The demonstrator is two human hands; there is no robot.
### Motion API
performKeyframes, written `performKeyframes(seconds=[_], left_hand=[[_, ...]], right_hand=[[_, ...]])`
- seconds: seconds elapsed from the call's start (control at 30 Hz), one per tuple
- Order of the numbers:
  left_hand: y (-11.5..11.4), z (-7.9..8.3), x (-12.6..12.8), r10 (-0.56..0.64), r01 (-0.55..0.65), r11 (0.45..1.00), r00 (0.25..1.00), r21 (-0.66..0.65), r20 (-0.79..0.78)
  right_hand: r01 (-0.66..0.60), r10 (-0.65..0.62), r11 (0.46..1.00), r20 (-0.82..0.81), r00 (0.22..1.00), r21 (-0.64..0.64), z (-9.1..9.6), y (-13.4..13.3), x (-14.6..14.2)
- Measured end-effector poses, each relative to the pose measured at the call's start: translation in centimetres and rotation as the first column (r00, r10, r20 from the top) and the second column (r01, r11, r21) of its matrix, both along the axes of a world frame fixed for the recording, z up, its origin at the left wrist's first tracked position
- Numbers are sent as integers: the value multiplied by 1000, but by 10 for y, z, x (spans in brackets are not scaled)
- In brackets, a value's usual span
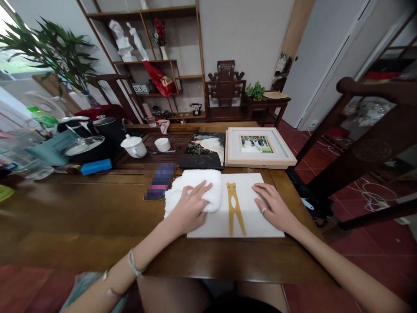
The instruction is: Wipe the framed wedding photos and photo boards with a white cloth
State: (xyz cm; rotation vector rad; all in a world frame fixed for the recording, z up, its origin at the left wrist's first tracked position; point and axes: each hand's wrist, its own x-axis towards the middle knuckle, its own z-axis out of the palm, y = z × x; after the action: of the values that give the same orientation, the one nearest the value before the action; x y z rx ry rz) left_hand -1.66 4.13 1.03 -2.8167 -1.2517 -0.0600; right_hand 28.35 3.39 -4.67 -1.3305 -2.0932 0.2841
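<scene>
My left hand (193, 208) lies on a folded white towel (208, 178), its fingers spread and stretched over the cloth. The towel covers the left part of a white flat board (211, 226) near the table's front edge. On the board's middle lies a flat gold-coloured piece (232, 213) with two long legs, an oval gap and a small head-like top; its exact kind I cannot tell. My right hand (273, 205), with a ring on one finger, rests open on the board's right side, apart from the gold piece.
Behind the board are a dark painted panel (203, 150) and a framed photo (257, 144). A blurred-out purple item (160, 181) lies left of the towel. Further left are a blue block (96, 167), a white lidded pot (134, 146), a white cup (162, 144) and a black pan (85, 150).
</scene>
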Motion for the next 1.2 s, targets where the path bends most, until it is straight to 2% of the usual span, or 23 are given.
performKeyframes(seconds=[0.13,0.2,0.27,0.43,0.53,0.63,0.83,0.93,1.0,1.07,1.2], left_hand=[[20,4,4,46,-46,997,999,-66,8],[17,4,10,45,-45,996,999,-77,1],[-1,5,16,13,-14,996,1000,-93,-6],[-74,13,22,-156,153,981,988,-121,-14],[-89,13,14,-182,184,976,983,-119,28],[-67,7,4,-146,156,979,986,-129,82],[12,-9,-1,-88,91,995,991,-28,97],[33,-11,0,-85,86,996,990,-7,109],[34,-11,-1,-86,88,996,990,-10,116],[25,-10,-1,-92,96,995,988,-27,125],[-25,-7,1,-137,153,984,977,-88,161]], right_hand=[[-4,4,1000,11,1000,-7,-1,0,0],[-3,3,1000,14,1000,-7,-2,1,1],[-1,1,1000,17,1000,-3,-3,1,1],[4,-4,1000,24,1000,-3,-5,1,1],[3,-3,1000,23,1000,-3,-6,1,1],[2,-2,1000,23,1000,0,-5,1,1],[-6,6,1000,25,1000,-4,-3,1,2],[-5,5,1000,26,1000,3,-2,1,1],[-2,2,1000,24,1000,6,-2,1,1],[0,0,1000,26,1000,-4,-2,0,1],[0,1,1000,40,999,-11,-2,0,1]])
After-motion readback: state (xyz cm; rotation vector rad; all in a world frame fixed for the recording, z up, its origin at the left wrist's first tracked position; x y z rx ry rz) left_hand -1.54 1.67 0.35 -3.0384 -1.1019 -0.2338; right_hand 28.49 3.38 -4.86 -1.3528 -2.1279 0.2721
